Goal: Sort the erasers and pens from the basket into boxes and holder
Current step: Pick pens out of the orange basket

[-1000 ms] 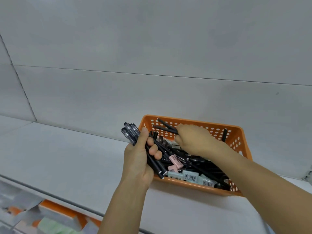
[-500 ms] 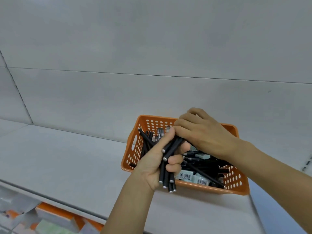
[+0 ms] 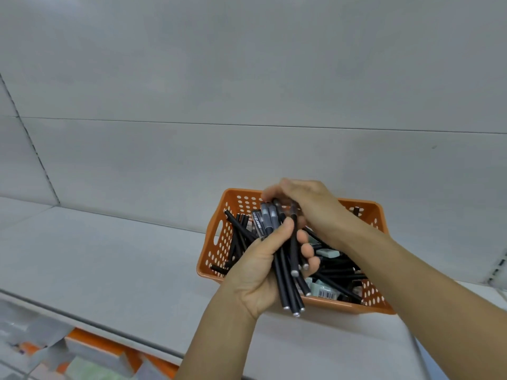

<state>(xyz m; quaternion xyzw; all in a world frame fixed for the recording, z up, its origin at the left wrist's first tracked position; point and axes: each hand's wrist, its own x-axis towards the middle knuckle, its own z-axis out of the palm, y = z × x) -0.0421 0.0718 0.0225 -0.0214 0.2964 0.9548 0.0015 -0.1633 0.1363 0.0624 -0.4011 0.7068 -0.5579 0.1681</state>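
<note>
An orange perforated basket (image 3: pixel 216 242) stands on a white shelf, right of centre. Black pens and pale green erasers (image 3: pixel 327 289) lie loose inside it. My left hand (image 3: pixel 259 272) grips a bundle of black pens (image 3: pixel 286 275) almost upright over the basket's front edge, their silver ends pointing down. My right hand (image 3: pixel 307 207) reaches over from the right and closes its fingers on the bundle's top ends. Its fingertips are partly blurred.
The white shelf (image 3: pixel 109 259) stretches left of the basket, with a white back panel behind it. Below the shelf's front edge, at the bottom left, are orange and white boxes (image 3: pixel 93 355) on a lower level.
The bundle in my left hand has swung from slanted to nearly upright. My right hand has come from the basket onto the bundle's top. The view has shifted slightly.
</note>
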